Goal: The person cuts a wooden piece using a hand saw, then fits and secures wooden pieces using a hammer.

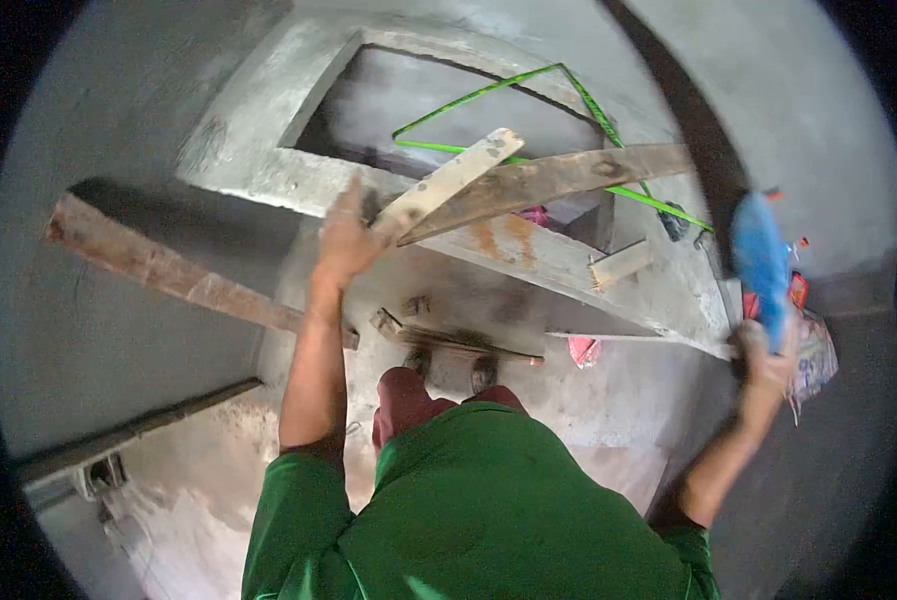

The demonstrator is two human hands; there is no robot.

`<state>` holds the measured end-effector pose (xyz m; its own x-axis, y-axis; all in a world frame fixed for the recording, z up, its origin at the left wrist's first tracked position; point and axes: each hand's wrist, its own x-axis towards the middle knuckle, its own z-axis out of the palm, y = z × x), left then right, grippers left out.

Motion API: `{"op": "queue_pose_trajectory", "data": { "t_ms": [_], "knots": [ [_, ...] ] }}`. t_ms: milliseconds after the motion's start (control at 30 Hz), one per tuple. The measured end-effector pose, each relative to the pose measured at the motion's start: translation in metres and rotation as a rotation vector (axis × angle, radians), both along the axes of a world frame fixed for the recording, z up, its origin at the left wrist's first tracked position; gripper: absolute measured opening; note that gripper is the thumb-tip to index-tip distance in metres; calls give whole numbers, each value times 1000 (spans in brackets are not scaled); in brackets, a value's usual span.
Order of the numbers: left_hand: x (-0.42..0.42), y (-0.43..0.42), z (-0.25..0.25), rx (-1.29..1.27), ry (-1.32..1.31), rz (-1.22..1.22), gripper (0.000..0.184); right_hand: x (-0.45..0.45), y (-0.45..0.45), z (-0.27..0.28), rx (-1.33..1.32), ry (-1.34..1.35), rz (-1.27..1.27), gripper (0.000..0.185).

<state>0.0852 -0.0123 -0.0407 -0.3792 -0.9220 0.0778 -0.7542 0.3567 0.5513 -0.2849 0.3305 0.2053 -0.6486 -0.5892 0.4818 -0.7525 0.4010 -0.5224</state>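
My left hand [349,238], slightly blurred, is at the near end of a short pale wood strip [459,180]. Its fingers stretch upward and look apart; whether the thumb touches the strip I cannot tell. The strip lies slantwise over a longer, weathered plank [559,182] on the concrete ledge [249,180]. Out to the right, my right hand [769,360] is closed around the lower end of the blue handle [761,260] of what looks like a handsaw. Its long dark blade [689,110] rises toward the top of the view, smeared by motion.
A bright green angular frame [479,95] lies across the ledge opening. One wood offcut [621,264] sits on the ledge. At left, a long board [169,265] leans out. Sticks [459,343] lie by my feet, and a printed bag [817,355] is at right.
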Motion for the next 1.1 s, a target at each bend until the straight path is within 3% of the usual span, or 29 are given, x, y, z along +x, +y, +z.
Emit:
{"op": "queue_pose_trajectory", "data": {
  "t_ms": [33, 67, 100, 133, 167, 200, 267, 333, 367, 467, 533, 667, 767, 933, 1033, 1100],
  "knots": [
    [15, -3, 8, 80, 278, 121, 87, 21, -26, -35, -78, -361, 131, 33],
    [30, -3, 17, 154, 557, 241, 83, 39, -44, -63, 34, -410, 163, 31],
    [47, 0, 31, 139, 549, 284, 81, 56, -61, -91, 149, -452, 198, 29],
    [62, 5, 41, 122, 541, 328, 78, 60, -73, -135, 30, -645, 355, 32],
    [68, 9, 39, 40, 511, 393, 65, 71, -80, -154, 53, -662, 431, 37],
    [73, 12, 32, 26, 498, 417, 65, 81, -85, -167, 73, -679, 507, 44],
    [77, 16, 18, -289, 114, 297, 55, 89, -87, -190, 104, -759, 590, 45],
    [41, 37, 27, -324, 21, 299, 45, 89, -86, -211, 134, -829, 663, 46],
    [26, 35, 11, -394, -37, 273, 42, 87, -85, -222, 157, -720, 690, 48],
    [-23, 39, 14, -278, -104, 239, 42, 81, -85, -232, 182, -637, 757, 51],
    [-45, 31, 4, -47, -313, 268, 45, 77, -86, -232, 147, -582, 791, 51],
    [-71, 18, -1, 86, -227, 389, 51, 72, -87, -220, 210, -516, 819, 51],
    [-68, 4, -18, 40, -285, 353, 54, 65, -78, -208, 320, -736, 787, 52],
    [-75, 11, -4, 93, -258, 387, 55, 38, -21, -189, 386, -666, 756, 51],
    [-73, 12, -5, 88, -262, 350, 56, 55, -43, -182, 376, -446, 773, 49],
    [-73, 13, -5, 96, -265, 351, 57, 82, -97, -192, 246, -445, 801, 45]
  ]
}}
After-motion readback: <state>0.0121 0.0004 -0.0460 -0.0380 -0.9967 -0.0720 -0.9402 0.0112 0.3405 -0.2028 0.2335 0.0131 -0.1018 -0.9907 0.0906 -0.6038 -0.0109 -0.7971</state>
